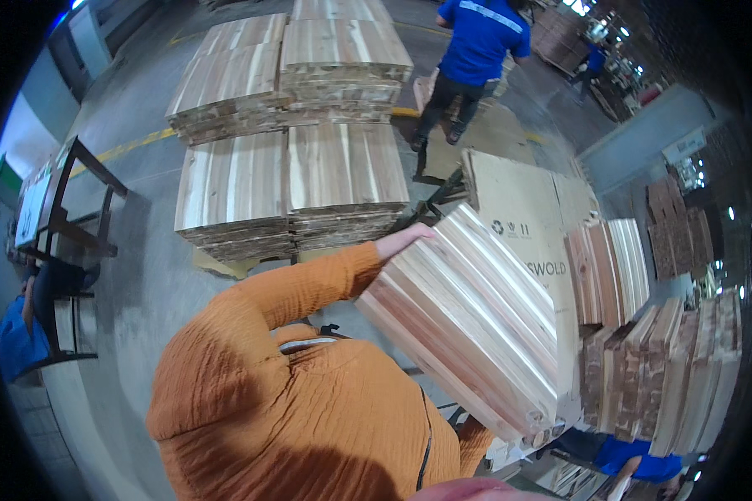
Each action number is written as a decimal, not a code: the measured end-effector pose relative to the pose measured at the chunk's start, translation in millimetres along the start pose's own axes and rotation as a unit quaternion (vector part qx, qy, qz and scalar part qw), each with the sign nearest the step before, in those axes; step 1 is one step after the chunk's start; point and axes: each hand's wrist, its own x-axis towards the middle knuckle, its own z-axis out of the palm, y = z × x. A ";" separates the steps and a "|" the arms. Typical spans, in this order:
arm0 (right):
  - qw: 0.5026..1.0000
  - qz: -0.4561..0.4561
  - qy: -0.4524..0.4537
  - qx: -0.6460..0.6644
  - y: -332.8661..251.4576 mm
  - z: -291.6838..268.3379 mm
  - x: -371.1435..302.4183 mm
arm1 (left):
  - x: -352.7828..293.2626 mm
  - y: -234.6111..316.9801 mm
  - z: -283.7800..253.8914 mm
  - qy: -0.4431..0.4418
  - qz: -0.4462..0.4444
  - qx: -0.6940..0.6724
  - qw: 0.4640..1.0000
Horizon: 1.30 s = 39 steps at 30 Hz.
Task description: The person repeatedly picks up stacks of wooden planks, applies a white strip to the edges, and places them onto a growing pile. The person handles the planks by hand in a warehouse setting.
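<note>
A striped panel of glued wooden strips (476, 317) is tilted in front of me, in pale and reddish tones. My left hand (405, 240) grips its far left edge, with the fingers partly out of sight at the corner. My right sleeve (475, 444) shows beside the panel's near edge, and the right hand is hidden. Behind the panel stands a large brown cardboard sheet (510, 200) with printing on it.
Tall stacks of similar panels (234, 179) stand ahead on the left. More panels (610, 271) and boards (668, 367) stand at the right. A person in blue (485, 42) is ahead, another (635, 459) at lower right. A dark-framed table (67, 200) stands far left, near a seated person (25, 334).
</note>
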 end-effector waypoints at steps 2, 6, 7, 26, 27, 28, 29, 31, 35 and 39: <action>0.999 0.030 -0.023 -0.016 17.6 27.0 22.1 | -28.5 19.4 -49.9 0.006 0.028 0.023 0.999; 0.992 0.091 -0.074 -0.047 54.9 88.4 76.1 | -119.8 58.6 -113.9 0.138 0.064 -0.043 0.987; 0.989 0.106 -0.092 -0.056 63.9 106.9 91.6 | -143.7 65.6 -132.8 0.164 0.091 -0.053 0.981; 0.785 0.312 -0.474 -0.247 260.7 477.2 408.0 | -334.7 61.1 -284.9 0.483 0.497 -0.224 0.685; 0.772 0.323 -0.484 -0.257 271.5 488.0 420.2 | -327.6 64.6 -288.4 0.488 0.503 -0.233 0.674; 0.758 0.329 -0.495 -0.268 280.0 497.8 433.4 | -320.9 70.5 -293.2 0.494 0.511 -0.240 0.661; 0.742 0.337 -0.510 -0.277 288.7 509.9 443.6 | -316.6 71.3 -301.5 0.501 0.524 -0.232 0.649; 0.707 0.355 -0.534 -0.299 300.5 525.2 464.0 | -307.0 69.8 -318.5 0.518 0.542 -0.212 0.627; 0.645 0.379 -0.574 -0.333 328.7 553.4 502.6 | -294.6 73.7 -336.0 0.548 0.546 -0.238 0.588; 0.612 0.336 -0.608 -0.377 350.4 602.3 557.7 | -268.2 104.1 -348.6 0.547 0.554 -0.230 0.584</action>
